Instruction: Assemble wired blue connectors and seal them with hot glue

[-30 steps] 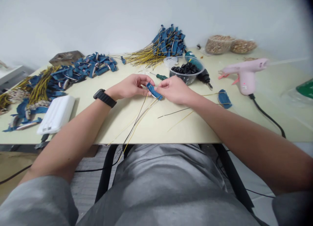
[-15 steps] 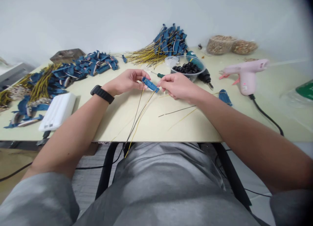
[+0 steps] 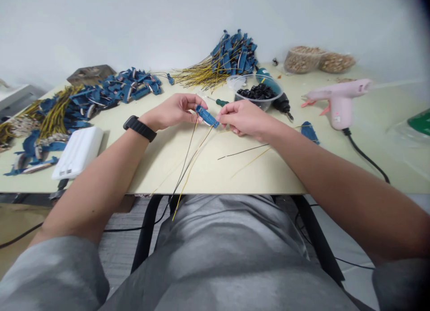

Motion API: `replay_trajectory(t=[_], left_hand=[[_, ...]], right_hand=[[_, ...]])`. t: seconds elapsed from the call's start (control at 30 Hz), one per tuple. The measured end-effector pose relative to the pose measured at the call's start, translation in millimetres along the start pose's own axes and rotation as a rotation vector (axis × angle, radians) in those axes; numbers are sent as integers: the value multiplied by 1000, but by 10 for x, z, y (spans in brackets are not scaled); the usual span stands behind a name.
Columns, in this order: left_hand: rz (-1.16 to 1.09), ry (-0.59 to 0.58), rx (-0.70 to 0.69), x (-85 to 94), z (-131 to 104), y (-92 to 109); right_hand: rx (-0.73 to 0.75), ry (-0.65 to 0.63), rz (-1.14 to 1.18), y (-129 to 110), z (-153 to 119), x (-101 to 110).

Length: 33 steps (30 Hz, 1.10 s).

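Pinching one end of a small blue piece (image 3: 205,116), my left hand (image 3: 176,109) is closed on it with thumb and fingers, while my right hand (image 3: 242,118) nips the other end. The piece is in front of the plastic bowl (image 3: 264,107) and to its left; thin wires (image 3: 188,168) run from it toward me. Just left of the bowl lies a green-handled screwdriver (image 3: 221,103); behind it, a blue heap (image 3: 233,55); well to its right, a pink glue gun (image 3: 339,98).

Table (image 3: 215,176); on it: pink glue gun (image 3: 340,105); screwdriver (image 3: 221,103); clear tub (image 3: 267,105)
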State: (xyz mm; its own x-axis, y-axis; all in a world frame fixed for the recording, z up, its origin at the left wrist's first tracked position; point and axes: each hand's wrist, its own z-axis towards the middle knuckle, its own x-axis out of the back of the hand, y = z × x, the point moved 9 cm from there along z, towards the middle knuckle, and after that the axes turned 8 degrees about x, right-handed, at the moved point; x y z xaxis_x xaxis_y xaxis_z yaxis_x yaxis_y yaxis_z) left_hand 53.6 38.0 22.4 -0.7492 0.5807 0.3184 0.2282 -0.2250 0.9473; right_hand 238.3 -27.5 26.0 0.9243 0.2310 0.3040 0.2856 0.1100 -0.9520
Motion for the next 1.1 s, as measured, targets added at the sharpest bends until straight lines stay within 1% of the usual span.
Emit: replay_trajectory(t=[0.17,0.37,0.53,0.67,0.8,0.93,1.1], left_hand=[[-18,-14,-62,9,24,16],[-13,6,-132,23,22,114],[-26,51,-164,20,17,191],[-54,112,-186,58,23,222],[-71,152,-200,76,19,243],[-96,145,-161,-33,21,216],[-149,129,-99,-217,64,132]], right_hand=[[-30,-17,88,36,9,1],[-89,-48,247,90,22,-18],[-132,-61,345,57,-19,-32],[-153,-75,418,7,-47,-65],[-148,-28,454,-3,-32,-57],[-122,9,463,8,-13,-39],[-119,-8,455,13,-20,-40]])
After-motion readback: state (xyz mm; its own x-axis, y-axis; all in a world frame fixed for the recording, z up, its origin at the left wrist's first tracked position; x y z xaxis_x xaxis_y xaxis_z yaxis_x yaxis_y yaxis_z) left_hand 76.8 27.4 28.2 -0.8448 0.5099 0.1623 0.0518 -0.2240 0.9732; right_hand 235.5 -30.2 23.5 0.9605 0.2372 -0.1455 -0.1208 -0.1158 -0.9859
